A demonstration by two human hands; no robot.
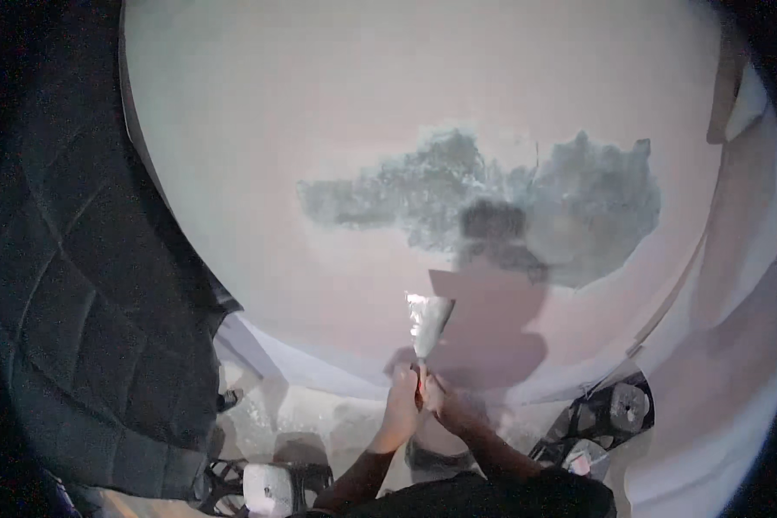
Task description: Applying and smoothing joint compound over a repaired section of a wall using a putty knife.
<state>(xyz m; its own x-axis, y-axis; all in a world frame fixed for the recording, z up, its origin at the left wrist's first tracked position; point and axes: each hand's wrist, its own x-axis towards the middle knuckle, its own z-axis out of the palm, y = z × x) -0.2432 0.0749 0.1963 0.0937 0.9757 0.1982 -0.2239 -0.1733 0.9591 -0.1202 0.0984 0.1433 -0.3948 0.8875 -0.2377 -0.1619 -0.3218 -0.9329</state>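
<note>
A broad putty knife [426,319] points up and away from me, its blade smeared with white paste. My left hand [400,404] is wrapped round its reddish handle [420,387]. Closed against the other side of the handle is my right hand [439,399], its fingertips partly hidden. Beyond the blade stands a pale pinkish wall [276,285] with a ragged grey bare patch [591,207] across its middle. A dark shadow of my head, arms and the knife falls over the wall and the patch's lower part. The blade looks apart from the wall.
Dark quilted padding [78,285] hangs along the left. Pale wall or sheeting [708,397] runs down the right. A white block-like thing [268,489] among dark frames sits at lower left. Dark items with a round whitish piece [628,407] lie at lower right on the spattered floor [319,410].
</note>
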